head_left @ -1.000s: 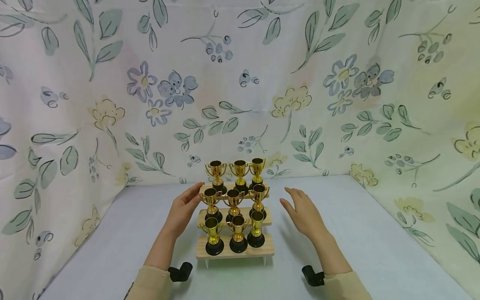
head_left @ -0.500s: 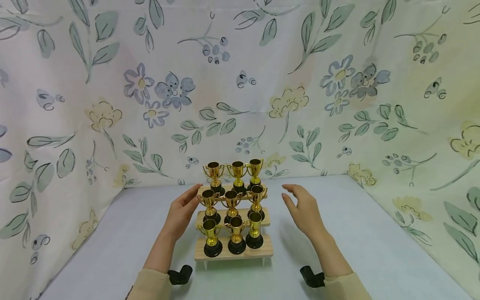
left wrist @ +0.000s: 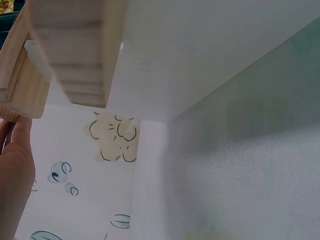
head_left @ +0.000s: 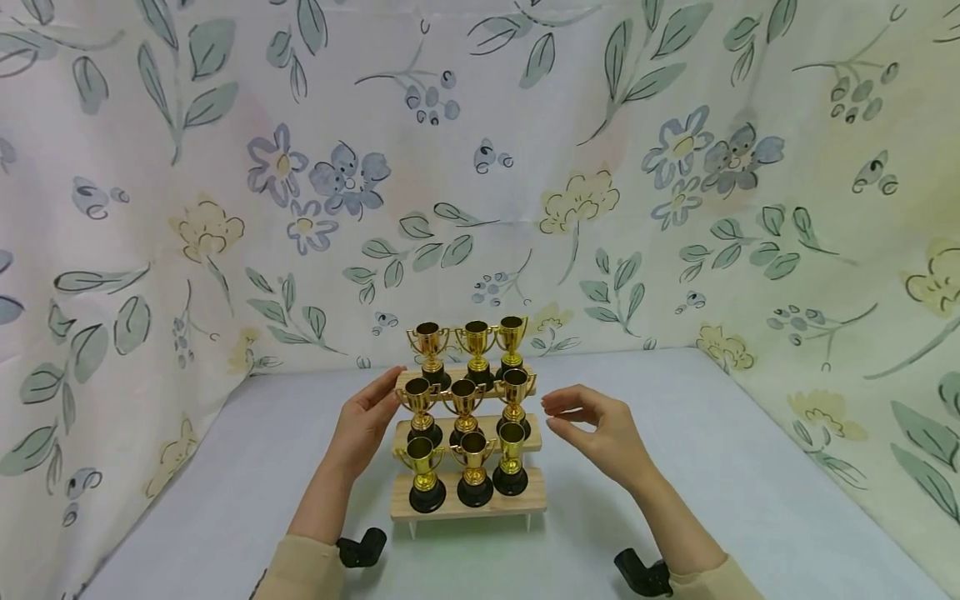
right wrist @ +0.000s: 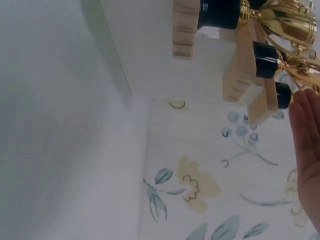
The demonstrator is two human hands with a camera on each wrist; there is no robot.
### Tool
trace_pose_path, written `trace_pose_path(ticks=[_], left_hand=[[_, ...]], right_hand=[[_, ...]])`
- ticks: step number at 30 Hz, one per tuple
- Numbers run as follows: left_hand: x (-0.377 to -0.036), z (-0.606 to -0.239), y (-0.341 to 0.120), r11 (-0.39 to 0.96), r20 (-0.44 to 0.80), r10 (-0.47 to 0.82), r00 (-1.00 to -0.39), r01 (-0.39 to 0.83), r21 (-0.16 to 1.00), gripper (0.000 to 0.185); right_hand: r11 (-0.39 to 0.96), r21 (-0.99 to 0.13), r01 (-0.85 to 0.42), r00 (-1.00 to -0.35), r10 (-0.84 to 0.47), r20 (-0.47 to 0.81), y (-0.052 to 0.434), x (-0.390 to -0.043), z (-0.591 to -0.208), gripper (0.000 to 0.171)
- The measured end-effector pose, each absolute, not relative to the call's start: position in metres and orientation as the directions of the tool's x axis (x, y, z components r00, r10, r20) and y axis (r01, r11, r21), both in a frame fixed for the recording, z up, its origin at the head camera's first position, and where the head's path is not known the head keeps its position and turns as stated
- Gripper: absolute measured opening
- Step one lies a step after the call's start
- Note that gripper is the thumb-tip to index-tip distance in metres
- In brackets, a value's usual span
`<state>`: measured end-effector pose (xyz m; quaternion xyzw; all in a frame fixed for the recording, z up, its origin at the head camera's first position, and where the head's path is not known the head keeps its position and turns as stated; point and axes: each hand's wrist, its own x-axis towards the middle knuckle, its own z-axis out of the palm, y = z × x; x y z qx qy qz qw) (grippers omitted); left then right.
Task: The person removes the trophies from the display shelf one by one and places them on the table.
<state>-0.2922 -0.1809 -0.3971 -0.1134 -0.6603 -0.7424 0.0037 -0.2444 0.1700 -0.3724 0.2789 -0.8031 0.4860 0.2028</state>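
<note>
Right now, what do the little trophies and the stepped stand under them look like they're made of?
The trophies: shiny gold cups with mirror-like glints on glossy black bases, probably metallised plastic, though metal can't be ruled out. The stepped stand: pale unfinished wood, with visible grain and layered end grain in the left wrist view.

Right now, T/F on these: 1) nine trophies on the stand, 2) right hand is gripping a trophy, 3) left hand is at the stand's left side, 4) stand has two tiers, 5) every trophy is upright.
1) True: nine trophies sit on the stand, three per step.
2) False: the right hand is beside the stand, fingers loosely curled, holding nothing.
3) True: the left hand rests its fingers at the stand's left edge.
4) False: it has three tiers.
5) True: none is tipped.
</note>
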Motion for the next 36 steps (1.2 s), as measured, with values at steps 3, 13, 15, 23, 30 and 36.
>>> trace_pose_path(ticks=[3,13,15,23,30,36], left_hand=[[-0.293,-0.397,-0.181,-0.125,0.173,0.144,-0.974,0.155,0.98,0.056],[-0.292,-0.397,-0.182,-0.103,0.158,0.138,-0.978,0.145,0.984,0.058],[-0.292,-0.398,-0.182,-0.108,0.161,0.14,-0.977,0.146,0.983,0.058],[-0.293,-0.399,-0.182,-0.123,0.175,0.142,-0.974,0.158,0.98,0.06],[-0.294,-0.4,-0.182,-0.128,0.174,0.138,-0.975,0.157,0.979,0.058],[-0.294,-0.399,-0.181,-0.125,0.17,0.138,-0.976,0.153,0.98,0.058]], right_hand=[[0.275,-0.713,-0.645,-0.761,-0.318,0.565,0.166,-0.243,-0.375,0.026],[0.229,-0.774,-0.59,-0.789,-0.368,0.493,0.153,-0.244,-0.385,0.04],[0.234,-0.777,-0.584,-0.794,-0.362,0.488,0.151,-0.244,-0.387,0.041],[0.236,-0.777,-0.584,-0.797,-0.349,0.493,0.146,-0.244,-0.389,0.044],[0.247,-0.772,-0.586,-0.797,-0.345,0.495,0.143,-0.245,-0.39,0.042],[0.251,-0.766,-0.591,-0.794,-0.35,0.498,0.142,-0.244,-0.391,0.041]])
